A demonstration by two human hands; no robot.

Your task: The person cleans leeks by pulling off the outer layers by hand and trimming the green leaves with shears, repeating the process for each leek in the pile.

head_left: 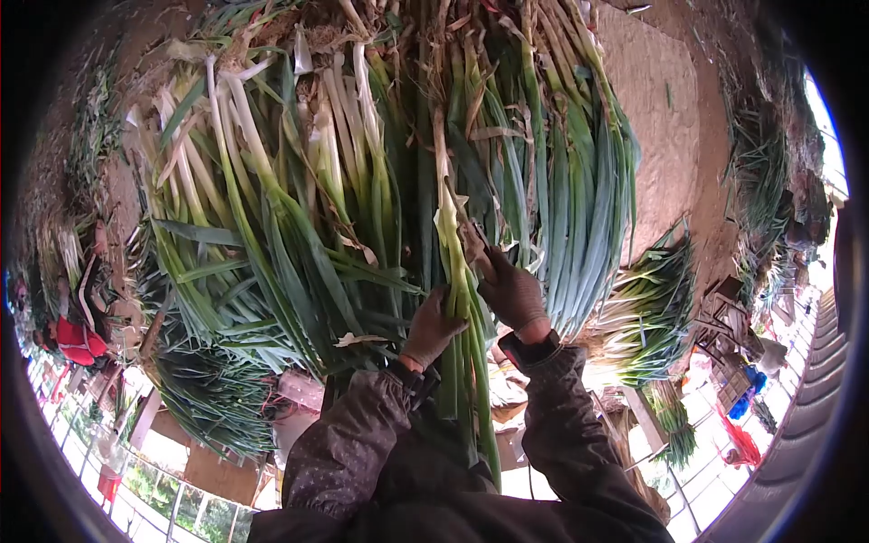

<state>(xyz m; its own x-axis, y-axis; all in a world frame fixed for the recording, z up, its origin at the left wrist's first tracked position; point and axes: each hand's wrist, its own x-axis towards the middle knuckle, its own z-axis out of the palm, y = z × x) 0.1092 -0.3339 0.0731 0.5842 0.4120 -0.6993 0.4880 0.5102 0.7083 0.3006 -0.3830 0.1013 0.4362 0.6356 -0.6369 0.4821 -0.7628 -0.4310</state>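
My left hand (433, 326) is closed round one long green onion (455, 258), low on its leafy part, and my right hand (511, 291) is shut on the same stalk just above, fingertips pinching at its pale, papery outer skin. It lies upright in front of me against the big pile of green onions (299, 181) spread on the dirt ground (652, 118). I judge it light but floppy: the leaves bend and bruise easily, and loose skin slips, so the firmer pale shank is the place to grip, not the soft green tops.
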